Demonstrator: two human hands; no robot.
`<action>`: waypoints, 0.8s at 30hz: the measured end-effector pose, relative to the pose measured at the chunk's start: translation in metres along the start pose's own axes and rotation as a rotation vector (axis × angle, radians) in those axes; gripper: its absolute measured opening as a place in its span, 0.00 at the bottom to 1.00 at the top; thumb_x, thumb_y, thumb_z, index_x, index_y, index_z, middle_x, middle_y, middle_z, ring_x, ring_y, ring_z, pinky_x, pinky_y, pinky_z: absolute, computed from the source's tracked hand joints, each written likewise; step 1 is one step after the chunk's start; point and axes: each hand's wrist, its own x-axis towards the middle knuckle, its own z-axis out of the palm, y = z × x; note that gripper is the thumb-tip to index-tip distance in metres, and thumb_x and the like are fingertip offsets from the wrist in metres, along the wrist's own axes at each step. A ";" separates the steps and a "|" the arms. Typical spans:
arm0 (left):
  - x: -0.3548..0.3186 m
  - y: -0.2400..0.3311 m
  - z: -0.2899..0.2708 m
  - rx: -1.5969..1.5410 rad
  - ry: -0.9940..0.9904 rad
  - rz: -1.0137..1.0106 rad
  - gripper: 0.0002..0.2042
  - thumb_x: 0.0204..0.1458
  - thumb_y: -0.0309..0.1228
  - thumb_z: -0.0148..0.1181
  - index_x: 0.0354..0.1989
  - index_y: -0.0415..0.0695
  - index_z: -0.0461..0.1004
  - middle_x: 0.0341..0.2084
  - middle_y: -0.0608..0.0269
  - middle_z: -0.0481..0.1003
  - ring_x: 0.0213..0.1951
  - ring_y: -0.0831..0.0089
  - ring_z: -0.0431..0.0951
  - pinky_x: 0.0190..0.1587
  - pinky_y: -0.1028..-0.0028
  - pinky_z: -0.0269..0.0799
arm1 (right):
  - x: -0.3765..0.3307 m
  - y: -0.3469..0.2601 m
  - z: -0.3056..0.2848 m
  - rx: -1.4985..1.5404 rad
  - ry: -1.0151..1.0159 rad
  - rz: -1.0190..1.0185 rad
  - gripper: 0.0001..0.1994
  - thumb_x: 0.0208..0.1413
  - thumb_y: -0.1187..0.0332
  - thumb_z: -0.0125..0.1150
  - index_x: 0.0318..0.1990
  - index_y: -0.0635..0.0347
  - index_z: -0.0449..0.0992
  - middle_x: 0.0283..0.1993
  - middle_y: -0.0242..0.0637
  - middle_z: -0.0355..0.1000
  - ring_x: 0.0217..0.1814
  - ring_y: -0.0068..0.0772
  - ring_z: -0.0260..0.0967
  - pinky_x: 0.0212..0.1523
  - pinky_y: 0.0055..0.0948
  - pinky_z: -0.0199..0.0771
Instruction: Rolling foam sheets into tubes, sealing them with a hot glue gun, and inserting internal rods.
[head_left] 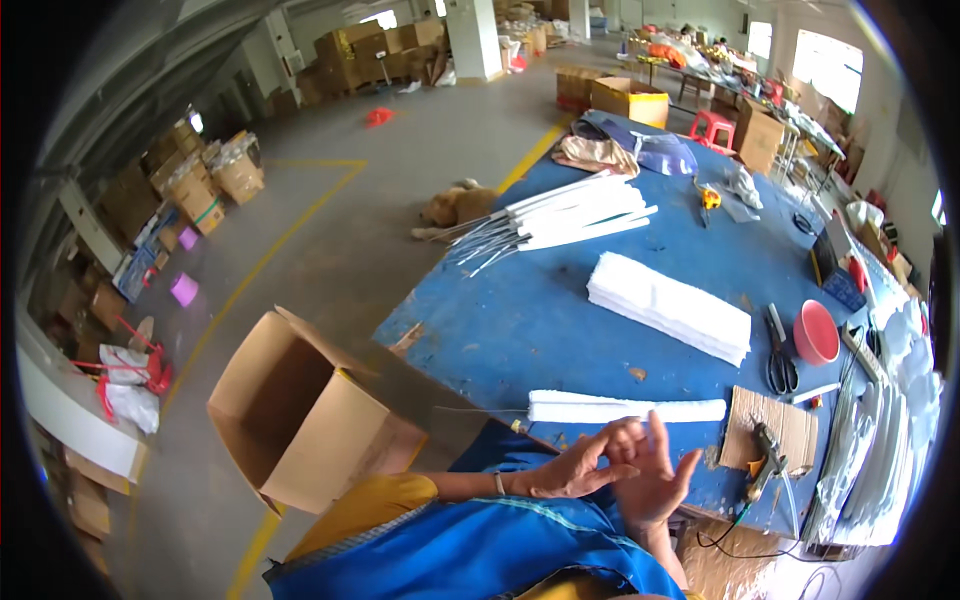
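My left hand and my right hand meet at the near edge of the blue table, fingers touching each other. Neither hand holds anything that I can see; the right hand's fingers are spread. Just beyond them lies a long white foam-wrapped stick with a thin wire end pointing left. To the right a glue gun rests on a piece of cardboard.
A stack of white foam sheets, a bundle of white sticks, scissors and a red bowl lie on the table. An open cardboard box stands on the floor at left. A dog lies beyond the table.
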 end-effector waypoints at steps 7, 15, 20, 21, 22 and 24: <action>-0.036 -0.004 -0.020 -0.039 0.210 -0.094 0.05 0.55 0.23 0.54 0.37 0.41 0.65 0.25 0.68 0.68 0.29 0.84 0.68 0.32 0.82 0.64 | 0.004 0.043 0.014 0.060 -0.088 0.118 0.37 0.57 0.37 0.32 0.63 0.58 0.56 0.60 0.44 0.60 0.61 0.41 0.57 0.64 0.40 0.47; -0.091 -0.005 -0.045 -0.410 0.152 -0.259 0.03 0.57 0.27 0.52 0.36 0.43 0.67 0.28 0.72 0.67 0.30 0.87 0.65 0.31 0.84 0.61 | 0.000 0.063 0.035 0.014 -0.172 0.291 0.40 0.54 0.34 0.30 0.66 0.54 0.49 0.68 0.44 0.48 0.71 0.43 0.41 0.68 0.40 0.35; -0.085 0.008 -0.024 -0.903 0.328 -0.447 0.10 0.61 0.32 0.43 0.46 0.44 0.66 0.33 0.69 0.67 0.35 0.83 0.66 0.33 0.79 0.64 | -0.005 0.070 0.050 -0.101 -0.177 0.128 0.40 0.56 0.36 0.31 0.66 0.60 0.47 0.68 0.46 0.48 0.71 0.43 0.39 0.68 0.36 0.34; -0.079 0.010 -0.023 -0.888 0.375 -0.484 0.10 0.61 0.32 0.43 0.46 0.44 0.66 0.33 0.69 0.67 0.35 0.83 0.66 0.33 0.79 0.64 | -0.003 0.069 0.054 -0.149 -0.225 0.078 0.40 0.57 0.36 0.31 0.66 0.60 0.46 0.68 0.46 0.47 0.71 0.42 0.39 0.69 0.36 0.34; -0.071 0.011 -0.023 -0.353 0.343 -0.310 0.12 0.61 0.35 0.43 0.47 0.44 0.67 0.34 0.68 0.67 0.36 0.82 0.66 0.33 0.77 0.65 | 0.000 0.068 0.058 -0.232 -0.250 0.030 0.40 0.57 0.37 0.31 0.66 0.62 0.44 0.69 0.45 0.45 0.72 0.42 0.38 0.69 0.35 0.33; -0.061 0.013 -0.018 -0.200 0.310 -0.159 0.15 0.61 0.41 0.43 0.46 0.43 0.68 0.34 0.70 0.68 0.36 0.84 0.66 0.34 0.78 0.65 | 0.004 0.065 0.063 -0.226 -0.224 -0.022 0.41 0.56 0.36 0.29 0.67 0.62 0.42 0.69 0.45 0.42 0.72 0.42 0.37 0.69 0.36 0.34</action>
